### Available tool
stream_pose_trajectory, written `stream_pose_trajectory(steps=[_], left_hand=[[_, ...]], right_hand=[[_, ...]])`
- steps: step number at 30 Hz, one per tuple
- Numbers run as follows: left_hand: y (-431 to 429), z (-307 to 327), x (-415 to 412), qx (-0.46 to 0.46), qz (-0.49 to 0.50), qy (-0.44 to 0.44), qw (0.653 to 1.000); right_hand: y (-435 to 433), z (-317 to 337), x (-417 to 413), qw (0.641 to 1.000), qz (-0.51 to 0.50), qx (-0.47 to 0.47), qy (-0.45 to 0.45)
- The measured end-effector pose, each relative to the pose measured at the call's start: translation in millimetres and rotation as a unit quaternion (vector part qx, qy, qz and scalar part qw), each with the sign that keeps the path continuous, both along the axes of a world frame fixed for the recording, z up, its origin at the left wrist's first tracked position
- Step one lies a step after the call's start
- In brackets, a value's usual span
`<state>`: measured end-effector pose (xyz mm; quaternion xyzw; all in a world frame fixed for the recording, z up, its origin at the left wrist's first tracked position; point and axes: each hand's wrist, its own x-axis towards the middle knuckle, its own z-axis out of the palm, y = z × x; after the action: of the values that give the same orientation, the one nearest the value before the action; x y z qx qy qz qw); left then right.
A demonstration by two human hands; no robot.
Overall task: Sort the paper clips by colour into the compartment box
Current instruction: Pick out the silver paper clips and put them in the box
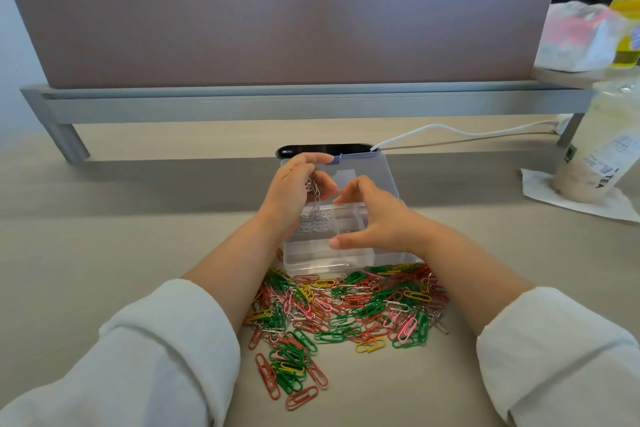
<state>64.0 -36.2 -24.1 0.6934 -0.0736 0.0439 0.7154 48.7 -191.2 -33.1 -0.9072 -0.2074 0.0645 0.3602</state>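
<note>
Over the far left compartment of the clear compartment box [349, 255], the left hand [294, 191] grips a dangling bunch of silver paper clips [315, 189], whose lower end trails into clips already lying in that compartment. The right hand [372, 218] hovers over the middle of the box, fingers spread and curved, grasping nothing. The sorting looks barely begun: silver appears to be the only colour placed, and the other compartments seem empty, though glare makes this uncertain. Just in front of the box a large mixed pile of paper clips [346, 305] in green, red, pink, yellow and some silver waits on the counter [104, 236]. The box's open lid [360, 173] leans back. A drink cup [599, 156] on a napkin stands well apart to the right, out of the way; both forearms cross over the pile.
</note>
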Motion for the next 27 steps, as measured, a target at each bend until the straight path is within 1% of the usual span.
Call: stream_pose_trajectory(steps=[5, 10, 15, 22, 27], left_hand=[[1.3, 0.1, -1.9, 0.032, 0.000, -0.018, 0.999], [2.7, -0.9, -0.3, 0.017, -0.012, 0.000, 1.000], [5.7, -2.2, -0.6, 0.046, -0.025, -0.008, 0.999], [10.8, -0.2, -1.2, 0.059, -0.048, -0.019, 0.997], [16.5, 3.2, -3.2, 0.113, -0.041, -0.012, 0.993]], right_hand=[[-0.6, -0.7, -1.1, 1.000, -0.007, 0.009, 0.000], [-0.4, -0.2, -2.2, 1.000, -0.009, 0.009, 0.002], [0.2, 1.0, -3.2, 1.000, -0.009, 0.012, -0.003], [-0.4, 1.3, -3.2, 1.000, -0.012, 0.010, -0.004], [-0.6, 1.5, -3.5, 1.000, -0.011, 0.008, -0.005]])
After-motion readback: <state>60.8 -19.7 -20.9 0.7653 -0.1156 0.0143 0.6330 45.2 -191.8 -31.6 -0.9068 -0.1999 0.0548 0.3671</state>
